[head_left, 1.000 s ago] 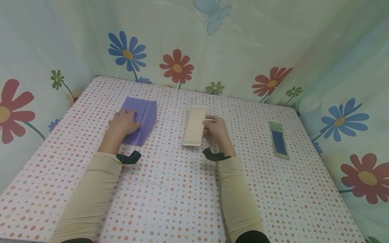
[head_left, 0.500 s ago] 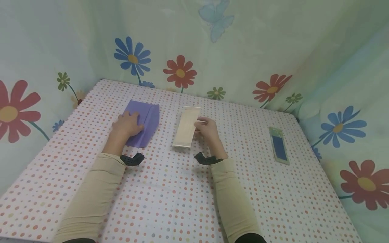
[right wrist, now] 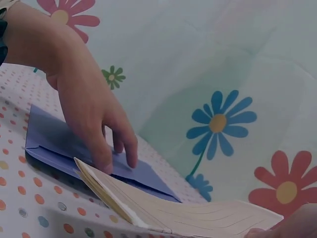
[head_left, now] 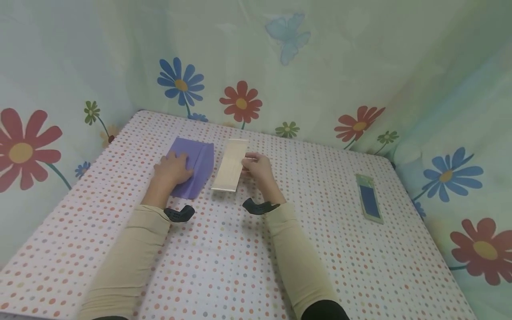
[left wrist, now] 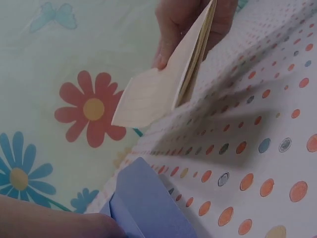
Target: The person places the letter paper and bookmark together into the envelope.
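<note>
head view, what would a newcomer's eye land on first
Probably the purple envelope, left of centre, with the left hand on it. Just right of it, the right hand holds a cream stack. A blue-and-green packet lies on the right of the dotted table.

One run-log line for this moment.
left hand: touching flat purple paper envelope; right hand: holding cream rectangular paper stack, raised beside envelope; green-and-blue rectangular packet: untouched

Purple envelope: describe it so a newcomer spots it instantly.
On the polka-dot tabletop, look left of centre, toward the floral backdrop. The envelope lies under the left hand. It alone is purple, unlike the cream paper bundle in the right hand.
</note>
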`<action>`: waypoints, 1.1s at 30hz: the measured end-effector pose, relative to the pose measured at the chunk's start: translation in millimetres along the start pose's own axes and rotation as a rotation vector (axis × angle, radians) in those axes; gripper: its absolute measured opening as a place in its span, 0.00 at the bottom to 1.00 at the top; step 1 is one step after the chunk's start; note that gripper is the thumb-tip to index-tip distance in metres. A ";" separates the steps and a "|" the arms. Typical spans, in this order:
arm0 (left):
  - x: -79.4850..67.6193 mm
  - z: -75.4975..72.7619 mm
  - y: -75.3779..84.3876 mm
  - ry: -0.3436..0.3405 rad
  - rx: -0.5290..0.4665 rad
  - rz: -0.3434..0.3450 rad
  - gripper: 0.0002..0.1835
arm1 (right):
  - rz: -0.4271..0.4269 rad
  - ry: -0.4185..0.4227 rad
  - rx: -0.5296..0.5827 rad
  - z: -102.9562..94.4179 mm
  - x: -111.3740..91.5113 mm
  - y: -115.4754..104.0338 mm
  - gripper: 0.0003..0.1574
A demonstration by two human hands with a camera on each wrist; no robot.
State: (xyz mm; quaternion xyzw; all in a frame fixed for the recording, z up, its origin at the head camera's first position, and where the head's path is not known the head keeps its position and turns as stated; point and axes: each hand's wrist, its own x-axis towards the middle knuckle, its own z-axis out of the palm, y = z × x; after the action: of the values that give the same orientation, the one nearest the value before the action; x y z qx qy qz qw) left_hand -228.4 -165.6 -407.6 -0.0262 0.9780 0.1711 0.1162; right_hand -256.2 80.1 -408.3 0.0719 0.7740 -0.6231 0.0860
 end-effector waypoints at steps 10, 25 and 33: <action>-0.6 5.3 -3.1 -0.009 0.006 -0.002 0.36 | 0.048 -0.005 0.035 31.2 2.5 10.4 0.23; 2.5 -0.5 1.2 -0.001 0.009 -0.016 0.35 | 0.015 0.064 0.057 17.7 13.4 -13.2 0.23; 1.2 -0.1 0.7 0.013 -0.025 -0.016 0.36 | 0.006 -0.042 0.001 41.5 14.4 -11.9 0.24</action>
State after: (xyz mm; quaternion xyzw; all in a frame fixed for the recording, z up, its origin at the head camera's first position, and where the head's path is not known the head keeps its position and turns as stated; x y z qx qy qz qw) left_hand -229.7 -165.0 -407.6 -0.0364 0.9763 0.1824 0.1109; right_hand -271.0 37.0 -408.8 0.0611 0.7715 -0.6247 0.1039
